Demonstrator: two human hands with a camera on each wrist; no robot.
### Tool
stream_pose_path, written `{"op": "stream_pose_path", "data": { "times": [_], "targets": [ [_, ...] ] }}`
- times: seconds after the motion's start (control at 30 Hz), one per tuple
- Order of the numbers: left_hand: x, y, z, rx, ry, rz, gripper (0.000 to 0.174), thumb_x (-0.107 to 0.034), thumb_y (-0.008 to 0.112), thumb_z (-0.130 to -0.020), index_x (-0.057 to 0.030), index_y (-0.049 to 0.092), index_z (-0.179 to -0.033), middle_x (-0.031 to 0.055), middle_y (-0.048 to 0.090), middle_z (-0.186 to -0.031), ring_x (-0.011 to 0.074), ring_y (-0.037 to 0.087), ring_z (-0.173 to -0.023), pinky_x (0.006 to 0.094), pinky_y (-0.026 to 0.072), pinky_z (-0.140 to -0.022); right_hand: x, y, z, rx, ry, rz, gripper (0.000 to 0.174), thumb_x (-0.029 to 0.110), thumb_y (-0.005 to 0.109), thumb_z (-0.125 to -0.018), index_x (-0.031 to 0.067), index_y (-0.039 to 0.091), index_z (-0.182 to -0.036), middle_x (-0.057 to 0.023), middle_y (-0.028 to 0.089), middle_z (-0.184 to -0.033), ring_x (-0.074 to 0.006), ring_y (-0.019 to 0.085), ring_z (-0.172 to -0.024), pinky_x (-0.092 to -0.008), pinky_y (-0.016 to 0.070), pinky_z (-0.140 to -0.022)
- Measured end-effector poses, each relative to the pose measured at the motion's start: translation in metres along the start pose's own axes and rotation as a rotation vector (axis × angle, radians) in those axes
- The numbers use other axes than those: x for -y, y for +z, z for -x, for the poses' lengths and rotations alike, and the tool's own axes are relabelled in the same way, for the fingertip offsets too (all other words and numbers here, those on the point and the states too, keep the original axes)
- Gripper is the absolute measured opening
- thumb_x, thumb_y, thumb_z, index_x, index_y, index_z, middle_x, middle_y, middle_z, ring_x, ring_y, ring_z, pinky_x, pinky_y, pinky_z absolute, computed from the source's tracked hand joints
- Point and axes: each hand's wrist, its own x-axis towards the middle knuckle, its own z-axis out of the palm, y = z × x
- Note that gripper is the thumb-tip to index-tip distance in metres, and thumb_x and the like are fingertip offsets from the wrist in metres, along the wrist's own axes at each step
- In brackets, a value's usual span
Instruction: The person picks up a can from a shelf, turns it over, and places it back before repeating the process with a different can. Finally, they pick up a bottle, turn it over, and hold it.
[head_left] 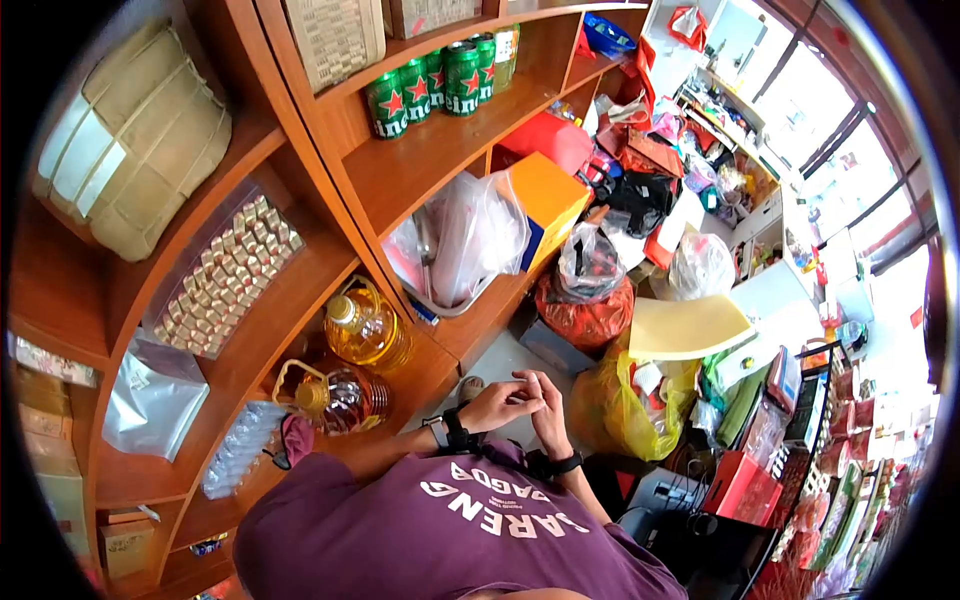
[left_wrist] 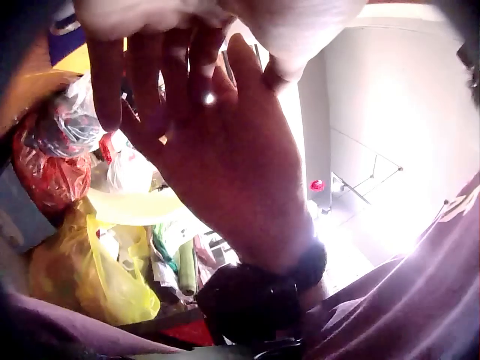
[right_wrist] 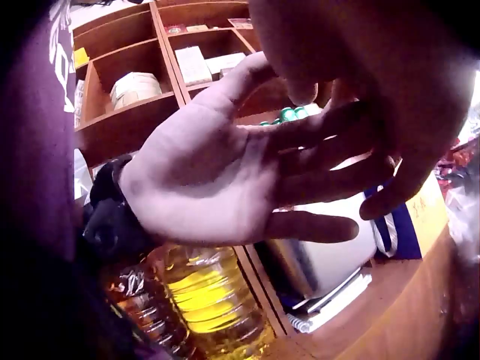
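2 bare hands meet in front of the chest — left hand (head_left: 495,405) and right hand (head_left: 549,418), fingers overlapping; whether they press together, cannot tell. Grip: both released, fingers mostly straight, palms bare, nothing grasped. Black wristband (right_wrist: 114,210) on the left wrist, another black band (head_left: 567,463) on the right. Nearest on the left: 2 oil bottles upright on the low wooden ledge — yellow oil bottle (head_left: 368,335) farther, darker oil bottle (head_left: 345,402) nearer, side by side, both apart from the hands. Nearest on the right: yellow plastic bag (head_left: 622,408), stuffed, contents hard to make out, with a pale yellow sheet (head_left: 690,328) just beyond it. Far side of hands: red bag (head_left: 590,312) with a clear bag (head_left: 588,262) on top. Farther left, orange box (head_left: 545,200) sits beside a white tray (head_left: 468,305) of clear plastic bags; green cans (head_left: 461,80) stand on the shelf above. Far left: woven basket (head_left: 150,150). Purple shirt (head_left: 440,535) with white lettering, near.
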Motion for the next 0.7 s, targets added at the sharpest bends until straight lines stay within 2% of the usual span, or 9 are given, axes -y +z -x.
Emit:
{"op": "stream_pose_path", "data": {
  "times": [0.2,0.27,0.33,0.5,0.53,0.57,0.6,0.7],
  "targets": [
    [-0.004,-0.037,-0.045,-0.052,-0.058,0.054,0.034,-0.034,0.069,-0.096,-0.0003,0.065,-0.101,-0.0009,0.063,-0.088,0.0057,0.056,-0.080,0.0236,0.0461,-0.069,0.018,0.004,-0.061,0.068,-0.069,0.046,0.039,0.033,0.046,-0.110,-0.0017,0.062,-0.116,-0.0051,0.067,-0.100,-0.0130,0.066,-0.091,-0.0268,0.0538,-0.081],
    [-0.007,-0.050,-0.056,-0.055,-0.049,-0.006,0.032,-0.031,0.070,-0.097,0.0000,0.065,-0.101,-0.0011,0.061,-0.089,0.0052,0.057,-0.081,0.0229,0.0463,-0.070,0.019,0.010,-0.076,0.061,-0.052,-0.061,0.039,0.033,0.046,-0.110,-0.0017,0.062,-0.116,-0.0047,0.067,-0.099,-0.0125,0.065,-0.091,-0.0266,0.0533,-0.081],
    [0.004,-0.056,-0.058,-0.062,-0.055,0.174,0.031,-0.029,0.071,-0.096,0.0003,0.065,-0.102,-0.0004,0.062,-0.090,0.0058,0.058,-0.083,0.0232,0.0474,-0.071,0.017,0.011,-0.087,0.079,-0.057,-0.001,0.039,0.033,0.046,-0.110,-0.0018,0.062,-0.117,-0.0048,0.067,-0.100,-0.0121,0.065,-0.091,-0.0263,0.0528,-0.082],
    [0.007,-0.092,-0.065,-0.068,-0.090,0.105,0.035,-0.028,0.073,-0.095,0.0011,0.063,-0.111,0.0012,0.063,-0.095,0.0080,0.060,-0.088,0.0256,0.0498,-0.077,0.039,0.031,-0.118,0.198,-0.027,-0.009,0.036,0.031,0.048,-0.109,-0.0018,0.063,-0.116,-0.0049,0.067,-0.098,-0.0119,0.064,-0.092,-0.0269,0.0523,-0.082],
    [-0.009,-0.094,-0.067,-0.094,0.025,0.105,0.037,-0.027,0.073,-0.095,0.0010,0.061,-0.115,0.0023,0.063,-0.098,0.0094,0.061,-0.091,0.0268,0.0506,-0.080,0.044,0.036,-0.124,0.199,-0.030,-0.020,0.036,0.030,0.048,-0.109,-0.0019,0.063,-0.114,-0.0050,0.066,-0.097,-0.0120,0.063,-0.091,-0.0272,0.0521,-0.081],
    [-0.020,-0.099,-0.069,-0.117,0.140,0.100,0.040,-0.027,0.074,-0.094,0.0009,0.060,-0.119,0.0033,0.063,-0.101,0.0109,0.061,-0.095,0.0279,0.0513,-0.083,0.046,0.036,-0.129,0.186,-0.106,0.091,0.035,0.028,0.048,-0.109,-0.0028,0.063,-0.112,-0.0058,0.066,-0.098,-0.0126,0.063,-0.090,-0.0277,0.0514,-0.081],
    [-0.023,-0.104,-0.071,-0.130,0.147,0.036,0.044,-0.026,0.074,-0.094,0.0004,0.057,-0.125,0.0052,0.063,-0.108,0.0133,0.061,-0.102,0.0297,0.0510,-0.090,0.053,0.040,-0.135,0.200,-0.110,0.082,0.035,0.028,0.048,-0.109,-0.0028,0.063,-0.112,-0.0058,0.066,-0.098,-0.0126,0.063,-0.090,-0.0277,0.0514,-0.081],
    [-0.015,-0.108,-0.078,-0.235,0.189,0.072,0.045,-0.029,0.076,-0.093,0.0007,0.059,-0.122,0.0065,0.064,-0.110,0.0145,0.061,-0.103,0.0309,0.0503,-0.091,0.070,0.048,-0.153,0.258,-0.174,0.049,0.031,0.024,0.050,-0.108,-0.0033,0.063,-0.113,-0.0057,0.066,-0.101,-0.0131,0.061,-0.094,-0.0284,0.0496,-0.085]
  ]
}}
